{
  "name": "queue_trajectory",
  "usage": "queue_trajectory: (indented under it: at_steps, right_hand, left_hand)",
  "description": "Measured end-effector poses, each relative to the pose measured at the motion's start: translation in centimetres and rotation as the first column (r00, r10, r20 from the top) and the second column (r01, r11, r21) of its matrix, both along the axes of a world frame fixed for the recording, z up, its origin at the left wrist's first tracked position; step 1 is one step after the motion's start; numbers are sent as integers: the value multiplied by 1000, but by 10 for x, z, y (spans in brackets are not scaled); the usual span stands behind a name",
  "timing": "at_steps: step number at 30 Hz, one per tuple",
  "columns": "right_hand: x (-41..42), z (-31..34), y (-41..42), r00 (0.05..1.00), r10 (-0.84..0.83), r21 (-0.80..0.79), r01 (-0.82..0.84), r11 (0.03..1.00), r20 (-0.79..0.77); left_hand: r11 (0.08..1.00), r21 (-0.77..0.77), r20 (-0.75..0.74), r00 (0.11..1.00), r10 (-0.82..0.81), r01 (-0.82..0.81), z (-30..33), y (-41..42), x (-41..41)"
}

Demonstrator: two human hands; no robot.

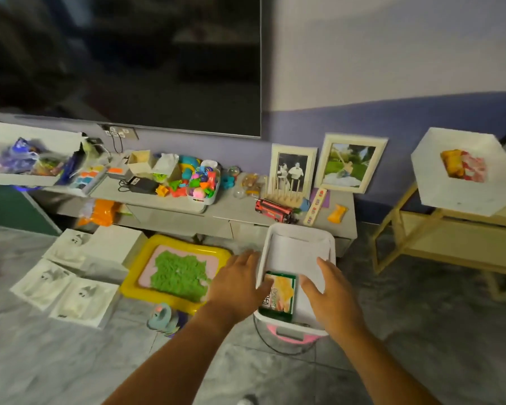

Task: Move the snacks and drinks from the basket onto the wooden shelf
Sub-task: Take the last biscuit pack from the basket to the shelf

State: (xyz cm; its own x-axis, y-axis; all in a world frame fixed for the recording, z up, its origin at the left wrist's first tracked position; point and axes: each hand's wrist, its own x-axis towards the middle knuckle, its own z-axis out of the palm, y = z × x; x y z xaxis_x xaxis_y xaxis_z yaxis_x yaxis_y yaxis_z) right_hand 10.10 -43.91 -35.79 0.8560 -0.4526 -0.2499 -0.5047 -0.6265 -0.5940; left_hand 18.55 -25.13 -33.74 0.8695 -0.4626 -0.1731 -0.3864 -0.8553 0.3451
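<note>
Head view: one white basket [298,244] on the floor holds one green snack box [278,293]. Left hand [237,283] and right hand [330,296], both open, flank the box, fingers touching its sides. Wooden shelf [438,244] stands well right of the right hand, bearing one white box [462,171].

A: What can't you make out around the white basket [297,244]?

B: Its near end is covered by both hands, the left hand [237,283] and the right hand [330,296], so the green snack pack [279,293] shows only between them, its print too blurred to read.

A: And right of the basket?

B: The wooden shelf [450,244] runs off the picture's edge. The white box [465,171] on it holds something orange and red, too blurred to name.
</note>
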Motion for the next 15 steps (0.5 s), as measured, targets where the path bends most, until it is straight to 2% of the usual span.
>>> queue_trajectory:
  at_steps: [3,6,11,15]
  right_hand:
    - [22,-68,2,996,-53,101,60,993,-73]
    - [42,-154,-3,980,-77,191,112,975,-185]
    - [72,-273,-14,936,-146,171,209,963,-319]
    - [87,-336,-14,919,-129,154,198,968,-373]
  left_hand:
    - [1000,-11,-85,996,-29,28,-70,-25,27]
    - [996,-73,-188,982,32,-47,-146,-49,48]
    - [981,-148,-220,972,88,-122,-246,-57,65]
    - [969,-183,-246,962,116,-163,-295,-48,68]
